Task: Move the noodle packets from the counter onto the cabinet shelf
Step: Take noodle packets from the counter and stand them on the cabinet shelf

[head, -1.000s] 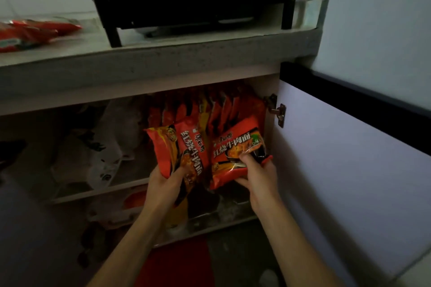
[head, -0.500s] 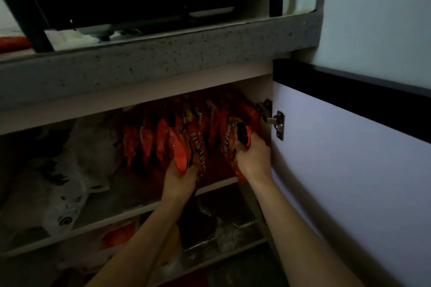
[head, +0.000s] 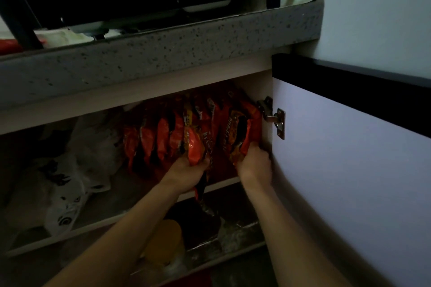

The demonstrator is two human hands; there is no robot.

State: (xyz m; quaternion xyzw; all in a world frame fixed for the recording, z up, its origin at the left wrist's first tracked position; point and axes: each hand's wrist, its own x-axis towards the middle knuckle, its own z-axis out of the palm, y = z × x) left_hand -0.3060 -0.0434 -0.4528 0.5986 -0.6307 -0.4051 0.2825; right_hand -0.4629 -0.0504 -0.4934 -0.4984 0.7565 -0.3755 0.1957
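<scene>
The placing step is in hand: the left hand grips one noodle packet and the right hand another packet beside the door hinge, both standing on the cabinet shelf. Next, the fingers should probably release once the packets stand.

Red-orange noodle packets stand on edge in a row on upper cabinet shelf, right half; two front ones hand-held.
</scene>
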